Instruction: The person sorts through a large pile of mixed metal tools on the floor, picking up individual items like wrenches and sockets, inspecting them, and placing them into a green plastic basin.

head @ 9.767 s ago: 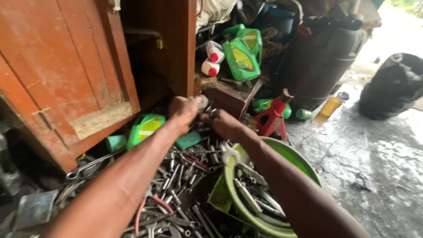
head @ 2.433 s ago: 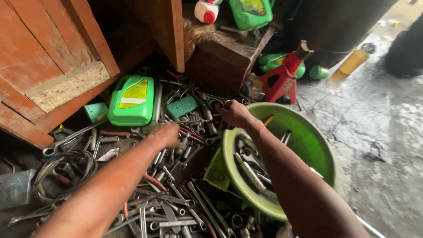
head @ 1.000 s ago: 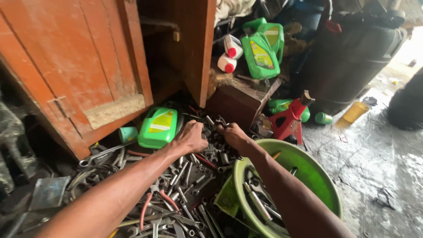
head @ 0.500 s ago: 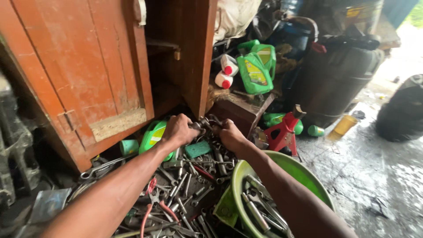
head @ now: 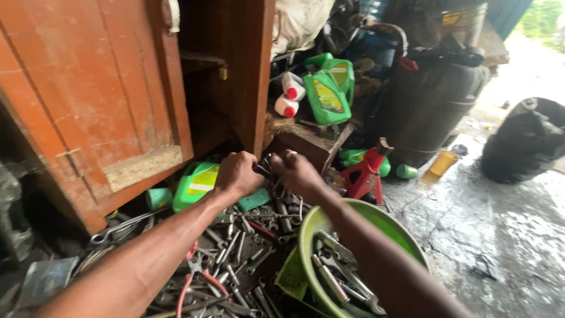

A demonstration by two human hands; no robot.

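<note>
My left hand (head: 236, 174) and my right hand (head: 298, 171) are raised together over a pile of metal wrenches and tools (head: 235, 259) on the floor. Both close around a dark bundle of small metal tools (head: 266, 168) held between them, just in front of the wooden cabinet's edge (head: 253, 76). Below my right forearm stands a green plastic basin (head: 312, 227) with several wrenches inside. A green oil jug (head: 197, 184) lies flat behind my left wrist.
An orange-brown cabinet door (head: 94, 100) hangs open at left. Green jugs (head: 328, 88) and white bottles (head: 289, 97) sit on a wooden box (head: 306, 147). A red jack stand (head: 366, 174), a dark drum (head: 429, 106), a yellow cup (head: 442, 162) and a black sack (head: 527, 141) stand at right on wet concrete.
Both hands have lifted from the tool pile and come together near the cabinet edge, holding small metal tools. The view tilted upward, showing more of the cabinet and jugs.
</note>
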